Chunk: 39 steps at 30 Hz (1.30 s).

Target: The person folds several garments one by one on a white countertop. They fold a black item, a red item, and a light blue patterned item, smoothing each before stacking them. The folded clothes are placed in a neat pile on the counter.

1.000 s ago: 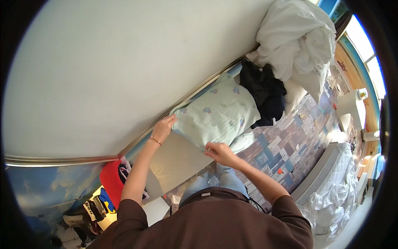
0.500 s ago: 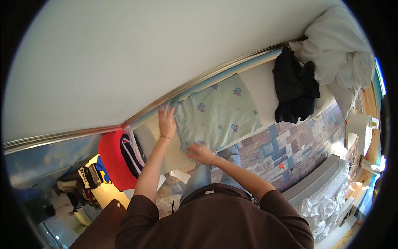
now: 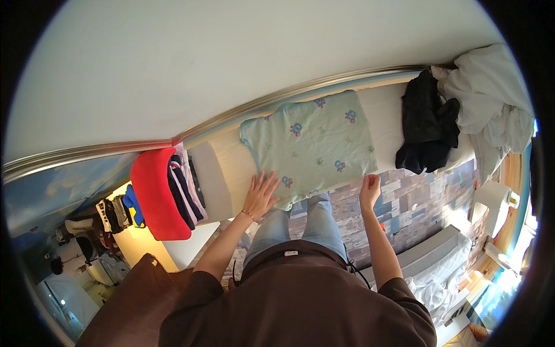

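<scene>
A pale green shirt with blue and pink printed figures (image 3: 321,136) lies spread flat on a long, pale wooden surface (image 3: 230,143) along the wall. My left hand (image 3: 261,196) rests on its near left part, fingers spread. At the near right corner of the shirt, the fingers of my right hand (image 3: 370,189) are pinched together on the hem. Just how much cloth they grip is hard to see.
To the right lie a black garment (image 3: 428,124) and a heap of white fabric (image 3: 491,87). Folded clothes (image 3: 186,188) stand beside a red rounded object (image 3: 157,194) on the left. A grey-edged piece of furniture (image 3: 433,254) stands behind me on the right.
My left hand has come down from the shirt's far left edge to its near side. The right hand has swung right, to the near right corner, and closed there.
</scene>
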Motion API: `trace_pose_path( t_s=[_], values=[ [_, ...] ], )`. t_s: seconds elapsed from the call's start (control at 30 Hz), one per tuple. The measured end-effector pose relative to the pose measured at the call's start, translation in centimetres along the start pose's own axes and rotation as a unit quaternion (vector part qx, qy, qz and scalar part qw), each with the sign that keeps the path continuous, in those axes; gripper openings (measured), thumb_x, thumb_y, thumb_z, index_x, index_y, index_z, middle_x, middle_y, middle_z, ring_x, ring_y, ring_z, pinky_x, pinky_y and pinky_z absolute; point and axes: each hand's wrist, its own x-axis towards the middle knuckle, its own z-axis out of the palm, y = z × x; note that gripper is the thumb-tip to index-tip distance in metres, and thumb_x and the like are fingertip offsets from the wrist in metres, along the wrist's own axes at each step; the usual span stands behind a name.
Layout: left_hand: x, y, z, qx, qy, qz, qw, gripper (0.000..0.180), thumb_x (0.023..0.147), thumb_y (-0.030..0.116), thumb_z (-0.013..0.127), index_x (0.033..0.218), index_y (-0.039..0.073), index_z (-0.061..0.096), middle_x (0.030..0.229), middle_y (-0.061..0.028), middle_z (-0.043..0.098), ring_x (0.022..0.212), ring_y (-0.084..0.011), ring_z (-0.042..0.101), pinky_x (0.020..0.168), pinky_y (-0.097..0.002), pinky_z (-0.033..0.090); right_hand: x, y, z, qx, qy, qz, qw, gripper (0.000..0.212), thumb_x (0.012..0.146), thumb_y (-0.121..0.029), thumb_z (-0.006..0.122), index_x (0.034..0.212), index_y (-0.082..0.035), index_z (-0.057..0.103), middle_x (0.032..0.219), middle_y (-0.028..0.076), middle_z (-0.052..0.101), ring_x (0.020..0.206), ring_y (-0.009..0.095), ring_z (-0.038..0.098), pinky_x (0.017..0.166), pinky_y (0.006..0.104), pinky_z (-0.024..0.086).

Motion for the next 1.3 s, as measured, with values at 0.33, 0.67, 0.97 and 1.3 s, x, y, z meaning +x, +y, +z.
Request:
trace_pose_path(
  t_s=[0.33,0.67,0.97,1.3],
  values=[
    [-2.2,0.2,1.5,-0.072,0.055,0.197,0.976,0.04,0.085,0.007,0.065,0.124,0.001,0.06,0.151,-0.0131,0.048,0.136,-0.0369,0.049,0.109,-0.0507,0.045,-8.9,1.1,8.1,0.113,-0.544,0.214,0.803,0.066,0.077,-0.008,0.08,0.138,-0.006,0.055,0.135,0.01,0.06,0.124,0.02,0.055,0.101,0.0353,0.044],
    [-2.7,-1.3,0.5,-0.131,0.075,0.236,0.96,0.012,0.089,-0.002,0.059,0.101,-0.004,0.062,0.141,-0.0148,0.056,0.132,-0.0336,0.054,0.109,-0.0465,0.047,-10.2,-0.2,7.4,-0.176,-0.593,-0.162,0.769,0.054,0.069,-0.049,0.083,0.106,-0.009,0.074,0.106,0.018,0.071,0.105,0.037,0.064,0.101,0.0456,0.044],
    [-1.4,3.1,2.7,-0.018,0.02,0.209,0.977,0.065,0.091,0.005,0.057,0.153,0.016,0.039,0.162,-0.0012,0.033,0.151,-0.023,0.027,0.123,-0.0463,0.023,-11.8,-5.8,-0.7,-0.137,-0.731,0.123,0.656,0.073,0.08,-0.058,0.078,0.114,0.005,0.069,0.109,0.02,0.071,0.101,0.025,0.066,0.09,0.0376,0.049],
    [-2.4,3.9,0.8,-0.332,-0.011,-0.013,0.943,0.046,0.093,0.017,0.063,0.136,0.006,0.056,0.133,-0.0133,0.058,0.124,-0.0254,0.054,0.102,-0.0402,0.045,-4.0,-16.3,2.4,0.277,-0.686,0.314,0.595,0.068,0.099,-0.039,0.062,0.149,0.0,0.039,0.144,0.013,0.055,0.132,0.025,0.053,0.114,0.0421,0.038]
  ],
)
